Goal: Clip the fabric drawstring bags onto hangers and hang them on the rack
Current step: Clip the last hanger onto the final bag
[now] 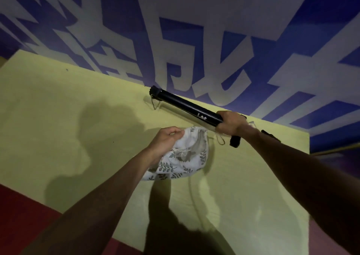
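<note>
bag [181, 157]: white, leaf print | hanger [187, 106]: black | table [58, 118]: yellow-green

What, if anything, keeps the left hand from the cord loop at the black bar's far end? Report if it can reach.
Probably yes. Only bare table lies between the left hand and the cord loop on the black bar, but that hand grips the bag and would carry it along.
</note>
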